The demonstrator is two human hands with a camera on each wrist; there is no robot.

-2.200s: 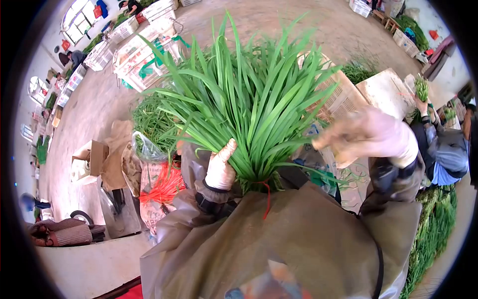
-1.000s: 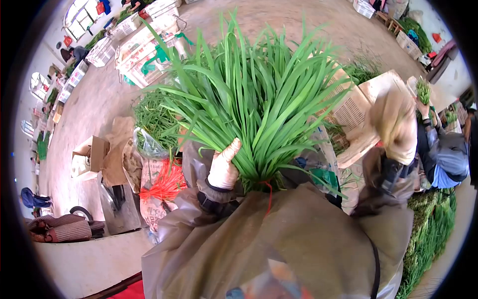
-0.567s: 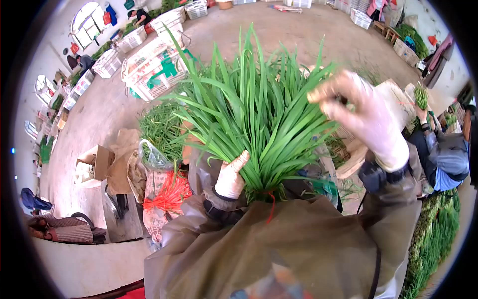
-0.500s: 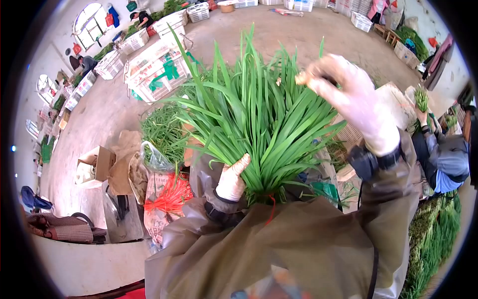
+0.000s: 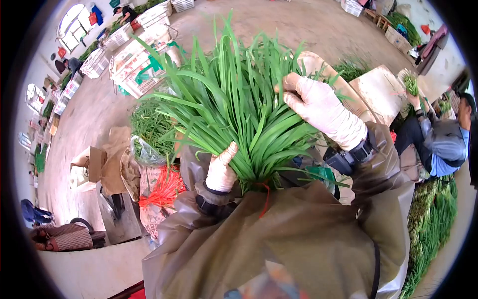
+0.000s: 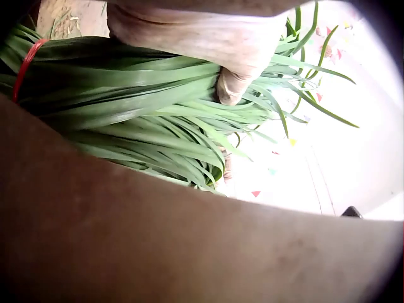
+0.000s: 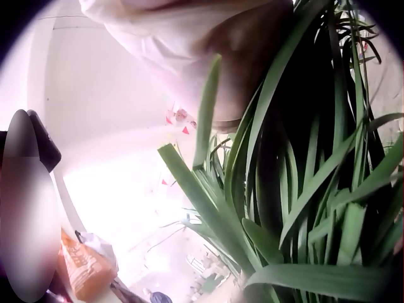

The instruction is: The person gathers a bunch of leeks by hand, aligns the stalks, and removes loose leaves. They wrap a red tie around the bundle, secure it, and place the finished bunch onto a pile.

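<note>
A large bunch of garlic chives [image 5: 244, 109], long flat green leaves, stands fanned out against the brown apron [image 5: 298, 239]. Red string [image 5: 265, 192] ties its base, and one end hangs down over the apron. My gloved left hand [image 5: 221, 169] grips the bunch low on its left side. In the left wrist view, the thumb [image 6: 233, 82] lies across the leaves. At the upper right of the bunch is my gloved right hand [image 5: 318, 107], fingers bent in among the leaves; I cannot tell whether they pinch any. Leaves fill the right side of the right wrist view.
Loose greens [image 5: 152, 122] and orange-red ties [image 5: 164, 187] lie to the left, beside a cardboard box [image 5: 89, 167]. White crates [image 5: 142, 67] stand ahead. At right, a person [image 5: 443, 142] sits behind a long heap of greens [image 5: 433, 229].
My right hand swings out right, then returns over the bunch and comes down among its right-hand leaves. My left hand keeps its grip. The head view tilts slightly.
</note>
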